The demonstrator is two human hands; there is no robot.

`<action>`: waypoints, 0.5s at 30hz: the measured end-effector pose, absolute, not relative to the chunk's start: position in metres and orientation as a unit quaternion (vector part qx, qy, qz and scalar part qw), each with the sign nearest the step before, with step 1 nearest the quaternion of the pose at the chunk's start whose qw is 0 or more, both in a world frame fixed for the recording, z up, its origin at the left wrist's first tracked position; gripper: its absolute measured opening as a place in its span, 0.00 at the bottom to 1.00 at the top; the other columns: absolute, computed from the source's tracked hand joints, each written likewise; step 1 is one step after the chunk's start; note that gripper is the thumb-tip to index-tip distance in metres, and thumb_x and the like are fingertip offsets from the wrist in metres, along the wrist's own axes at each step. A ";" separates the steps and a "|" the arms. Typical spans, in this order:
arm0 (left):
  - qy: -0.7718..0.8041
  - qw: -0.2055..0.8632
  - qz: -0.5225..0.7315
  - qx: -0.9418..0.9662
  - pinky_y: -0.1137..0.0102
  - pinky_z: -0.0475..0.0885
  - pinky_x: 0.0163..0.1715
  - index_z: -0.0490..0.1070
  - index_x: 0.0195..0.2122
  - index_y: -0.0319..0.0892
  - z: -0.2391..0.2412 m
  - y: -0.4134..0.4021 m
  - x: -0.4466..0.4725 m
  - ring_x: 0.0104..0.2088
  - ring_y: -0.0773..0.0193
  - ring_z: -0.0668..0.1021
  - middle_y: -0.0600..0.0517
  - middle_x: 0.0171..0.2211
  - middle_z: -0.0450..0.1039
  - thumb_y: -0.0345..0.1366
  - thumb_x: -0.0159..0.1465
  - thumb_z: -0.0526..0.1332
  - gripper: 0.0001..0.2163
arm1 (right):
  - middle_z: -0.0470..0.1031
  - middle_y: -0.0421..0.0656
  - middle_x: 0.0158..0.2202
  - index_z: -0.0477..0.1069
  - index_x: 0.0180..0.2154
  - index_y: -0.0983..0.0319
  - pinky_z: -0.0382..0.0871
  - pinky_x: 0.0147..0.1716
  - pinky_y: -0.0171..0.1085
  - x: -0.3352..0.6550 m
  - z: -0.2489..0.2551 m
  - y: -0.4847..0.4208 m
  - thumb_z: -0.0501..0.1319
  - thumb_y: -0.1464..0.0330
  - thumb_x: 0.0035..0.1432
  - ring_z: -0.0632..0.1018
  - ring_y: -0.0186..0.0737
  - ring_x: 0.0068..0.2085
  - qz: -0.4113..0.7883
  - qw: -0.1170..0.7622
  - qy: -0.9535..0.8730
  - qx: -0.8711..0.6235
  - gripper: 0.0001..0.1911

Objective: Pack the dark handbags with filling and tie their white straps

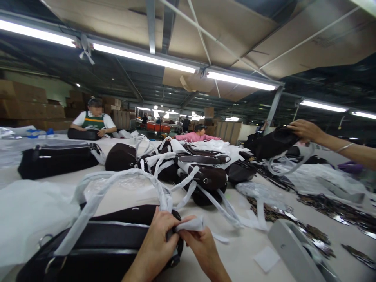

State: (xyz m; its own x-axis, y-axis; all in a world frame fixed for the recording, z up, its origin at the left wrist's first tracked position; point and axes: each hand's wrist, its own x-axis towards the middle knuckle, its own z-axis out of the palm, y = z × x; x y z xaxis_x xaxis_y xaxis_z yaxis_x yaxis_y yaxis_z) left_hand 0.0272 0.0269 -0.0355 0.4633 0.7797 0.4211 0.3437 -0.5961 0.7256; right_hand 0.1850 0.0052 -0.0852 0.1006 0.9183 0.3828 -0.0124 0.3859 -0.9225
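A dark brown handbag (111,235) lies on the table right in front of me, its long handle wrapped in white paper (117,184). My left hand (157,239) rests on the bag's right end with the fingers curled around the wrapped strap. My right hand (202,243) pinches the end of the white paper strip (190,224) beside it. Both hands meet at the bag's corner.
A pile of dark bags with paper-wrapped straps (188,164) fills the table's middle, and a black bag (55,158) lies at the left. Another person's hand (305,130) at the right holds a dark bag. Two seated workers are across the table. Metal fittings (317,207) lie scattered right.
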 end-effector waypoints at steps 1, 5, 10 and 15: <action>0.350 0.288 0.382 0.806 0.49 0.40 0.67 0.77 0.34 0.45 -0.035 0.026 0.027 0.45 0.56 0.75 0.50 0.37 0.76 0.22 0.52 0.56 0.15 | 0.73 0.39 0.28 0.77 0.34 0.60 0.65 0.26 0.33 0.186 -0.086 0.006 0.71 0.59 0.53 0.70 0.34 0.27 0.372 0.614 -0.561 -0.412 0.12; 0.352 0.301 0.384 0.799 0.50 0.39 0.68 0.75 0.33 0.45 -0.033 0.022 0.025 0.45 0.57 0.75 0.51 0.36 0.75 0.24 0.53 0.57 0.12 | 0.74 0.41 0.30 0.78 0.36 0.60 0.66 0.27 0.35 0.188 -0.094 0.008 0.70 0.60 0.52 0.72 0.37 0.29 0.356 0.616 -0.562 -0.422 0.12; 0.349 0.294 0.388 0.801 0.47 0.39 0.67 0.74 0.29 0.44 -0.034 0.023 0.026 0.44 0.56 0.75 0.51 0.35 0.74 0.25 0.55 0.57 0.09 | 0.78 0.45 0.38 0.74 0.51 0.58 0.72 0.34 0.39 0.203 -0.084 0.000 0.69 0.65 0.51 0.77 0.42 0.35 0.346 0.588 -0.592 -0.430 0.23; 0.362 0.267 0.400 0.799 0.49 0.42 0.67 0.75 0.28 0.43 -0.040 0.015 0.033 0.45 0.57 0.76 0.50 0.33 0.75 0.21 0.53 0.58 0.10 | 0.80 0.53 0.42 0.79 0.43 0.58 0.76 0.33 0.44 0.248 -0.048 -0.017 0.66 0.56 0.50 0.81 0.50 0.38 0.350 0.591 -0.521 -0.507 0.20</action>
